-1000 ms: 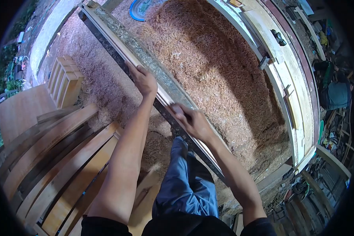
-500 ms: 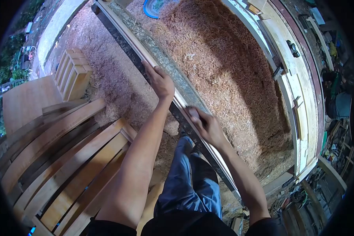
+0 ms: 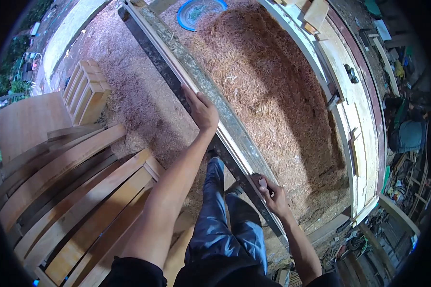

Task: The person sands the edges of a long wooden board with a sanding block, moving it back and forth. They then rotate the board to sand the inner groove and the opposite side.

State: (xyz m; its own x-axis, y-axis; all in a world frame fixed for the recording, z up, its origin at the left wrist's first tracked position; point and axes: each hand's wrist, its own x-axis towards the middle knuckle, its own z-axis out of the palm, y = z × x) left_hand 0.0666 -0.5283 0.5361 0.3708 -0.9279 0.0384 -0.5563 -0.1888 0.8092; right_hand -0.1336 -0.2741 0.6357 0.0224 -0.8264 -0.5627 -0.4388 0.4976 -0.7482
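Observation:
A long, narrow wooden strip (image 3: 231, 142) lies along a weathered plank (image 3: 196, 69), with a dark beam edge (image 3: 160, 64) on its left side. My left hand (image 3: 204, 114) is closed over the strip about midway, its fingers pointing up along the wood. Lower down, my right hand (image 3: 276, 200) grips a small piece of sandpaper (image 3: 263, 183) with a dark edge, close over the strip's surface. Part of that piece is hidden by the fingers.
Wood shavings (image 3: 268, 95) cover the ground. Stacked curved boards (image 3: 81, 191) stand at left, beside small wooden frames (image 3: 88, 91). A blue basin (image 3: 191, 16) sits at the top. To the right runs a long bench (image 3: 354, 119) with wood pieces on it.
My right hand has slid down along the strip toward my body, away from the left hand. My left hand still holds the strip. The view has shifted slightly.

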